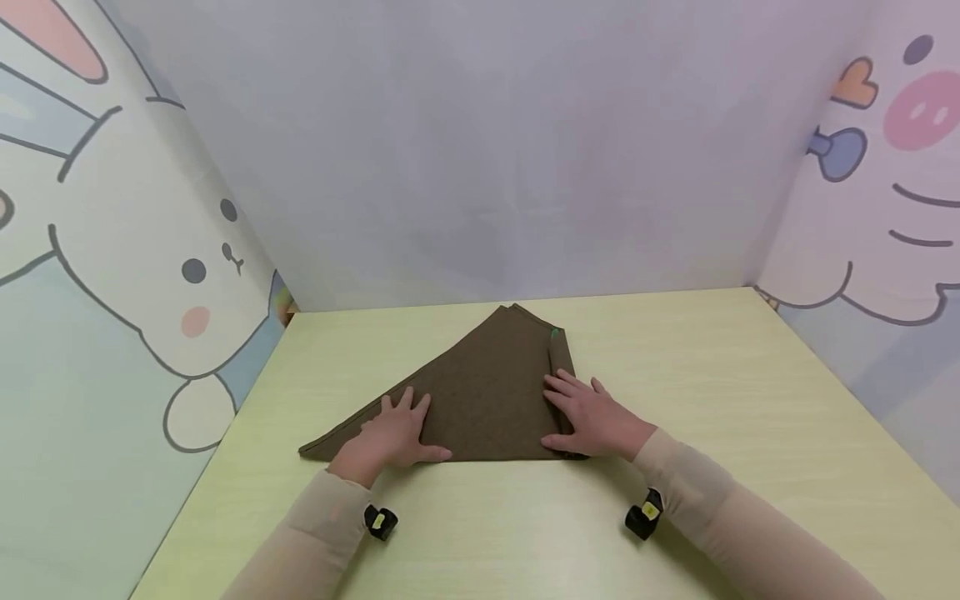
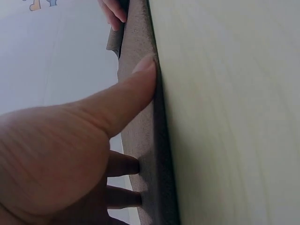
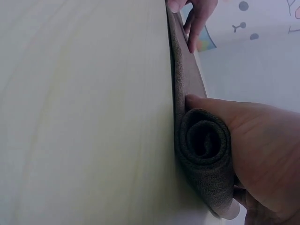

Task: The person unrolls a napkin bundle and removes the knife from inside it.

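A dark brown towel point(image 1: 487, 392) lies folded into a broad triangle on the table, its long straight edge toward me. The right end is wound into a roll point(image 3: 206, 145), whose spiral end shows in the right wrist view. My right hand point(image 1: 600, 417) rests over this roll, fingers and thumb reaching across it onto the flat cloth. Spread out, the fingers of my left hand point(image 1: 393, 437) lie on the left part of the towel. The left thumb point(image 2: 126, 93) presses along the near folded edge.
The pale wood-grain table point(image 1: 480, 533) extends on all sides of the towel. A plain light cloth backdrop point(image 1: 510, 167) rises behind it, with cartoon-printed panels at left point(image 1: 135, 233) and right point(image 1: 900, 208). A black wrist device point(image 1: 381, 522) sits at my left cuff, another point(image 1: 643, 515) at my right.
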A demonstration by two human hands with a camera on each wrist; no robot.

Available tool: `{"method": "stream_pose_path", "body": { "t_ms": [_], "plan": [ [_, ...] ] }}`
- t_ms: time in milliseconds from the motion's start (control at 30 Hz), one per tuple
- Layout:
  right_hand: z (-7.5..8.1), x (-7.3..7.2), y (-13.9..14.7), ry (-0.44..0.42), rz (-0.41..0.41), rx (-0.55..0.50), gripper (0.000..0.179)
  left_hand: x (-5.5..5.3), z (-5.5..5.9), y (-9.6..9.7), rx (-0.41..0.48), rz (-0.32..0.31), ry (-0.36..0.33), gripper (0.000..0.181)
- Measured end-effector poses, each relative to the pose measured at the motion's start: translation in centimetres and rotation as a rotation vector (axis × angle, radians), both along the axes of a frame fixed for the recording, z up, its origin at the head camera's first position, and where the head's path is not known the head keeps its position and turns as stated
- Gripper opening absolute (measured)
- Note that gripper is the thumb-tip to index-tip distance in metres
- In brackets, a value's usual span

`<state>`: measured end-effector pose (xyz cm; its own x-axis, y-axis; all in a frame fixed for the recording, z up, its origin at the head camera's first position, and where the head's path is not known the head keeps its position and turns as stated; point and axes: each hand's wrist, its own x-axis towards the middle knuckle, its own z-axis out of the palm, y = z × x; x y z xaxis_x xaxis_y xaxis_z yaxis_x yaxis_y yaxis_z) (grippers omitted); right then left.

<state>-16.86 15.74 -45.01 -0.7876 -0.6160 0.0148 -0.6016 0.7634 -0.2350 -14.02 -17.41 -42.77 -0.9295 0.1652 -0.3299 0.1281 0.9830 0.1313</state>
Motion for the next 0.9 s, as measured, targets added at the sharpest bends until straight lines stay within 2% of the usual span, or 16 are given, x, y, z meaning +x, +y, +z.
{"method": "stream_pose_path", "body": {
  "t_ms": [433, 900],
  "plan": [
    [-0.03, 0.13, 0.62, -0.006, -0.008, -0.008, 0.079, 0.31, 0.47, 0.18, 0.021, 0.011, -0.014, 0.102],
    [0.41, 0.57, 0.5, -0.007, -0.006, -0.031, 0.077, 0.24, 0.21, -0.73, 0.03, 0.006, -0.01, 0.103]
  ]
}}
